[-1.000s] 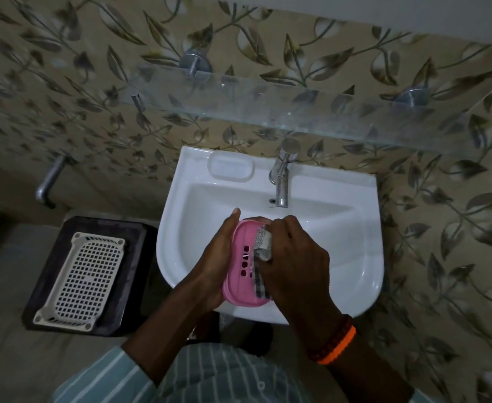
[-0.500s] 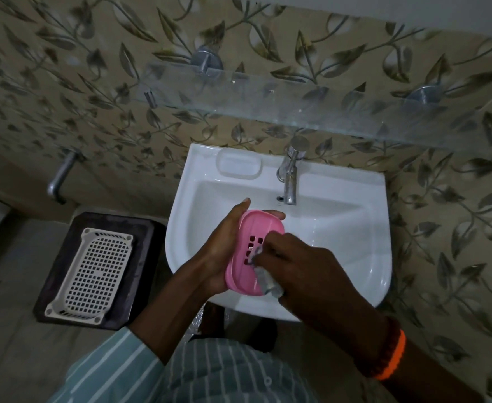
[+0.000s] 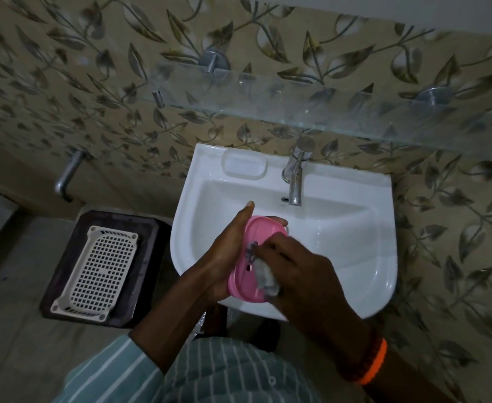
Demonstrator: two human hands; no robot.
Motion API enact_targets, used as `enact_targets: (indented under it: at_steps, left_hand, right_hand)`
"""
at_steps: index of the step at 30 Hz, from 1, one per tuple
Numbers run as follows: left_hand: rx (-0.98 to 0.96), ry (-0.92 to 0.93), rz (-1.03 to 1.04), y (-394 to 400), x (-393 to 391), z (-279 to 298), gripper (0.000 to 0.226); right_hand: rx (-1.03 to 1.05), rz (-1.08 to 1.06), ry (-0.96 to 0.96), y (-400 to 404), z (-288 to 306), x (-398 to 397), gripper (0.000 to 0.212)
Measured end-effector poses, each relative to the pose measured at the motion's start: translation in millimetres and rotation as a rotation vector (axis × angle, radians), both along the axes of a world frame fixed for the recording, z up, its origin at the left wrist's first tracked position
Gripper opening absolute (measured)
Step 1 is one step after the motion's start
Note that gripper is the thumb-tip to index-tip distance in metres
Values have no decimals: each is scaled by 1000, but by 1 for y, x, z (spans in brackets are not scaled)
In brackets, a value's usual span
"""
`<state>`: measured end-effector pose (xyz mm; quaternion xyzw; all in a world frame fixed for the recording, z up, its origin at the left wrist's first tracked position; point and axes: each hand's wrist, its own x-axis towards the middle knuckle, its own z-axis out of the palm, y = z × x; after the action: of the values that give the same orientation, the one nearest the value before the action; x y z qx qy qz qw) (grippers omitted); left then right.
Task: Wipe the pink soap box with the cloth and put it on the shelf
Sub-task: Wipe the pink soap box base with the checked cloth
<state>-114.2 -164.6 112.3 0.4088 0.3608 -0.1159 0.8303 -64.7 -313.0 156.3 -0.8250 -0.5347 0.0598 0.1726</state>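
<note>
Your left hand [image 3: 227, 251] gripped the pink soap box [image 3: 252, 263] by its side, holding it tilted over the white sink [image 3: 355, 257]. Your right hand [image 3: 300, 274] was closed on the cloth [image 3: 265, 279] and pressed it onto the box at about 4 o'clock on its face. The glass shelf [image 3: 297, 94] hung on the wall at 12 o'clock, well apart from the box.

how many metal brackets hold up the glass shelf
3 show. One bracket sits on the wall at the shelf's left part, a smaller one near its left front edge, and one toward the right. The frame cuts the shelf off at right, so more may be hidden.
</note>
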Motion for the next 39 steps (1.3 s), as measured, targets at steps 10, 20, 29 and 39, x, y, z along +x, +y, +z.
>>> enact_targets:
  at_steps: [10,20,29,39]
  left_hand:
    - [50,-92,69,10,11,6,65]
    - [-260,-202,161,-4,15,-7,77]
    - [-285,-237,135,9,20,-11,77]
    - [-205,-232,203,3,26,-7,79]
  right_hand:
    - [-39,-122,505,-3,6,-17,21]
    - [-57,-356,361,31,18,-31,49]
    - [-364,-226,92,4,43,-28,34]
    - [69,-384,390,20,19,-26,41]
